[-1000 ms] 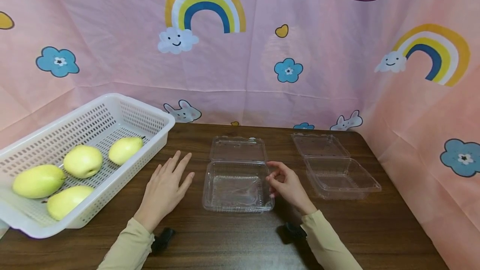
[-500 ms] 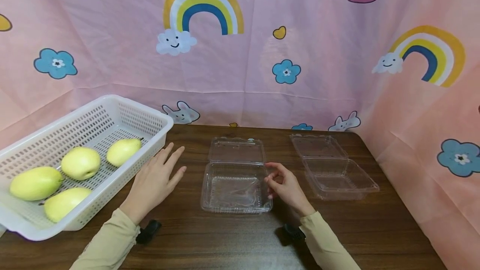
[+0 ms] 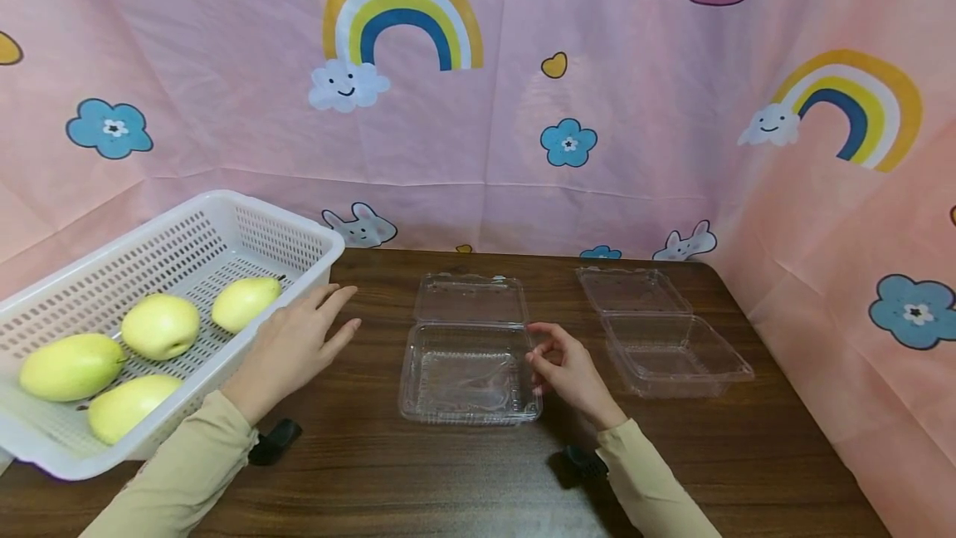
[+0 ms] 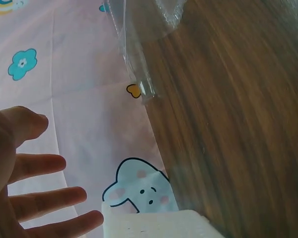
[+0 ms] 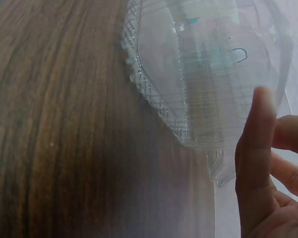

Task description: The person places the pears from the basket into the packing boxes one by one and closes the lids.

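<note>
My left hand (image 3: 287, 344) hovers with spread fingers over the near right side of a white perforated plastic basket (image 3: 224, 365). In the left wrist view its fingers (image 4: 47, 201) hold nothing. Several yellow-green pears lie in the basket, among them a pear (image 3: 246, 303) on the right and a pear (image 3: 160, 326) in the middle. My right hand (image 3: 571, 372) holds the right rim of a clear plastic clamshell container (image 3: 470, 380), thumb and curled fingers at its edge. The container's lid (image 3: 470, 300) is folded back on the table. In the right wrist view the thumb (image 5: 257, 134) overlaps the rim.
To the right stands a second clear clamshell container (image 3: 680, 355), also with its lid laid back. Everything rests on a dark wooden table (image 3: 418, 480). A pink patterned cloth (image 3: 478, 123) hangs behind the table and along its right side.
My left hand has moved left, from the table beside the basket to over its near right rim. The right hand and both containers have stayed in place.
</note>
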Demonstrator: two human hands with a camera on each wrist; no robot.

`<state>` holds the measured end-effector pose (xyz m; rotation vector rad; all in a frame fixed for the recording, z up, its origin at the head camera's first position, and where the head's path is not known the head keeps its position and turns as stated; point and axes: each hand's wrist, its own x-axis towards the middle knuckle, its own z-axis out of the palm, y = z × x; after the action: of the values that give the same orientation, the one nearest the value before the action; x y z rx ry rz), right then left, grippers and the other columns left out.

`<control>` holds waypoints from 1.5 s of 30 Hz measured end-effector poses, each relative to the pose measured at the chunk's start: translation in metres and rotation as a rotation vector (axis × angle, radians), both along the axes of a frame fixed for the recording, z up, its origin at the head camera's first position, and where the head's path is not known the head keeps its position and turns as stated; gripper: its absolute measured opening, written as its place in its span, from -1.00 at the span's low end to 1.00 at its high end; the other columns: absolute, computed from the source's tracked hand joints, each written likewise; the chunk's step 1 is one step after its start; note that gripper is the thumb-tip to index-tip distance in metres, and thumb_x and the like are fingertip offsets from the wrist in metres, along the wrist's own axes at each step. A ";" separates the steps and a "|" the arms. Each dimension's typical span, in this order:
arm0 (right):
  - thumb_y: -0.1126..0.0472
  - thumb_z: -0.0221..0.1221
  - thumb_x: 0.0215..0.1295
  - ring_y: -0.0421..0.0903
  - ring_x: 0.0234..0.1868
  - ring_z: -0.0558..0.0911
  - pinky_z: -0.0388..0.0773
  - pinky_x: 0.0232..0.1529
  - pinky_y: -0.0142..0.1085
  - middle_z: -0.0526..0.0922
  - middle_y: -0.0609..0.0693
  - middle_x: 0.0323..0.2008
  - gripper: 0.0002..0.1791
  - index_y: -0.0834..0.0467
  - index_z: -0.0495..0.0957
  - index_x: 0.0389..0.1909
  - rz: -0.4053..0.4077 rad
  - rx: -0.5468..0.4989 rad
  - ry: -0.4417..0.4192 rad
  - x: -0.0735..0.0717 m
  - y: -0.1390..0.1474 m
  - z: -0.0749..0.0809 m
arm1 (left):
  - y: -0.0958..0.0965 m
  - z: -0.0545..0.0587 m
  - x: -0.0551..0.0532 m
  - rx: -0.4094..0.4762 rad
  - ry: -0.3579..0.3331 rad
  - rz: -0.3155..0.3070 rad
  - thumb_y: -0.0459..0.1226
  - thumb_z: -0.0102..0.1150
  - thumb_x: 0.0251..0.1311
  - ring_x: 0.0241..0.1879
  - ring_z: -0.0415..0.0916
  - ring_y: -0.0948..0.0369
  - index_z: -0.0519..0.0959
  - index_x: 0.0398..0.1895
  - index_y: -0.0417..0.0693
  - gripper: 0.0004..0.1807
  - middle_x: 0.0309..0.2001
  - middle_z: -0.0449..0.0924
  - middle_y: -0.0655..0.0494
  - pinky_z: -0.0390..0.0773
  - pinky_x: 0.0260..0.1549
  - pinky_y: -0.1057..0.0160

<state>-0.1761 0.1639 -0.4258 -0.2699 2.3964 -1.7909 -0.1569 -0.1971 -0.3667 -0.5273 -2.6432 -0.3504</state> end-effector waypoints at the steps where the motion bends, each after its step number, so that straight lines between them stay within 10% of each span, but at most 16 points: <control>1: 0.47 0.14 0.30 -0.04 -0.53 0.56 0.62 -0.56 -0.19 0.51 0.16 -0.36 -0.54 0.25 0.39 0.22 0.004 0.001 0.004 0.000 0.000 0.000 | -0.001 0.002 0.001 -0.009 -0.013 0.006 -0.16 0.18 0.26 -0.05 0.50 -0.23 0.45 0.19 -0.24 -0.50 0.09 0.48 -0.31 0.51 -0.29 -0.26; 20: 0.48 0.15 0.29 -0.02 -0.51 0.57 0.63 -0.56 -0.19 0.51 0.18 -0.36 -0.52 0.29 0.38 0.24 0.035 0.016 0.020 -0.002 0.004 -0.001 | -0.043 0.036 0.006 -0.106 -0.019 0.009 -0.21 0.21 0.20 -0.16 0.54 -0.18 0.53 0.05 -0.23 -0.61 -0.04 0.55 -0.19 0.51 -0.36 -0.23; 35: 0.49 0.15 0.28 -0.04 -0.53 0.56 0.63 -0.57 -0.19 0.50 0.14 -0.37 -0.52 0.28 0.38 0.23 0.029 0.020 0.019 -0.001 0.003 -0.001 | -0.091 0.051 -0.011 -0.156 -0.292 0.079 -0.11 0.10 0.33 -0.03 0.47 -0.29 0.42 0.18 -0.28 -0.50 0.05 0.46 -0.37 0.50 -0.29 -0.27; 45: 0.49 0.14 0.29 -0.03 -0.52 0.57 0.63 -0.57 -0.19 0.51 0.16 -0.36 -0.52 0.27 0.38 0.23 0.042 0.018 0.027 -0.003 0.002 -0.001 | -0.117 0.050 -0.026 -0.153 -0.353 -0.001 -0.23 0.17 0.28 -0.01 0.40 -0.39 0.43 0.11 -0.46 -0.52 0.01 0.44 -0.52 0.40 -0.07 -0.31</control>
<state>-0.1787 0.1656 -0.4268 -0.3413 2.4057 -1.7579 -0.1824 -0.3143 -0.3167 -0.5577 -3.0288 -0.2626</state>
